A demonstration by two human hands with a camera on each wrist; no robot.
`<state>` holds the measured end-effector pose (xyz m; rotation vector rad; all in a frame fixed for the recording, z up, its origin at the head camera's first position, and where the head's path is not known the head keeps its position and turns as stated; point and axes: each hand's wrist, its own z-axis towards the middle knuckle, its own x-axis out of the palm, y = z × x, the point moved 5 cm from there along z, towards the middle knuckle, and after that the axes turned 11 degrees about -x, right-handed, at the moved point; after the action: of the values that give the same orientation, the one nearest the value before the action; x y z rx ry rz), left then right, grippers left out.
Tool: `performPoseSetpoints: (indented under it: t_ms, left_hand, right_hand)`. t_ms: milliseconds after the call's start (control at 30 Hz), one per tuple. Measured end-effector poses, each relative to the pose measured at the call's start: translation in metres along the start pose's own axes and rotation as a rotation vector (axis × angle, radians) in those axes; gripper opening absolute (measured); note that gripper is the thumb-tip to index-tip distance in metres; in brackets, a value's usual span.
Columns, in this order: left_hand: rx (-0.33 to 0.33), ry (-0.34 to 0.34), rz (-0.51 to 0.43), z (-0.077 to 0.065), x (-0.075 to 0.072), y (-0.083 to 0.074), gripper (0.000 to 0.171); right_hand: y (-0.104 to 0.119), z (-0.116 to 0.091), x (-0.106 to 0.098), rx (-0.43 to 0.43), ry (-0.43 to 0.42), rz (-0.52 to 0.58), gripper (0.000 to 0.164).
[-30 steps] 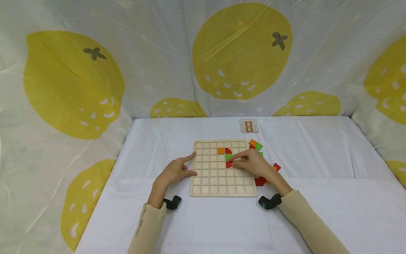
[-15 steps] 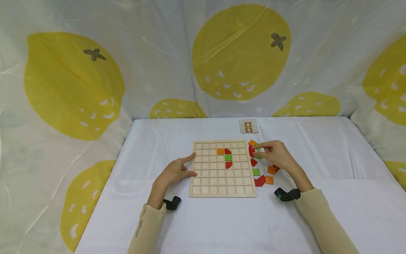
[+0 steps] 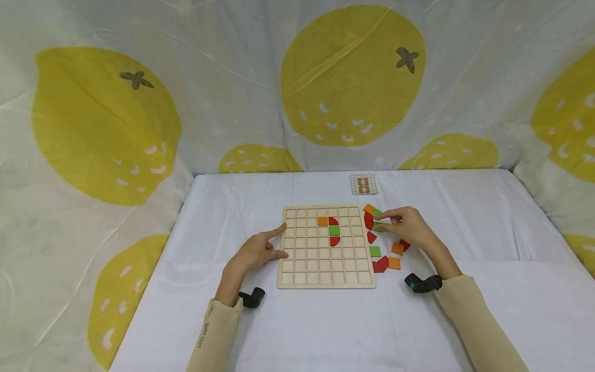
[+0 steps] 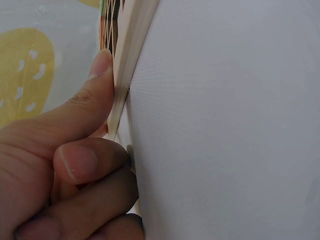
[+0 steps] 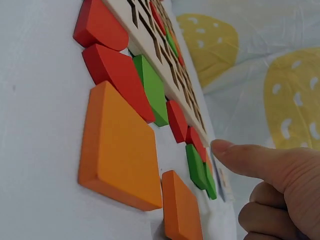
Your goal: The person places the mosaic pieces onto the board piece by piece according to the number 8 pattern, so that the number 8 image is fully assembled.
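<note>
White tabletop (image 3: 325,330), one grid board (image 3: 302,265), four tiles (image 3: 334,230) on it, two hands (image 3: 254,251) (image 3: 410,227)

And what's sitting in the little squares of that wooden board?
The pale wooden grid board holds one orange square tile, one green square tile and two red curved-edge tiles. Whatever is underneath them is covered and can't be seen.

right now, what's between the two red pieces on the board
A green square lies between the upper red piece and the lower one on the board, seen in the head view.
</note>
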<state>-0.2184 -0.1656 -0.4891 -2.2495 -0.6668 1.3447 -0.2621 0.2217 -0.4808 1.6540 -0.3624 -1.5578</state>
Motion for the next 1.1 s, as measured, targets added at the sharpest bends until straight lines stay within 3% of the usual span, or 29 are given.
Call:
performPoseSetpoints:
  t_ms: [533, 767, 1100]
  left_hand:
    - [0.004, -0.005, 0.001, -0.001, 0.001, 0.000, 0.087]
    - [0.015, -0.010, 0.010, -0.002, -0.001, -0.002, 0.088]
    - [0.006, -0.012, 0.014, -0.004, -0.002, -0.002, 0.088]
  right_hand:
    - [-0.015, -0.023, -0.014, 0.101, 0.069, 0.006, 0.028]
    - [-0.016, -0.041, -0.018, 0.060, 0.077, 0.002, 0.028]
    - [-0.019, -0.059, -0.016, 0.007, 0.151, 0.046, 0.032]
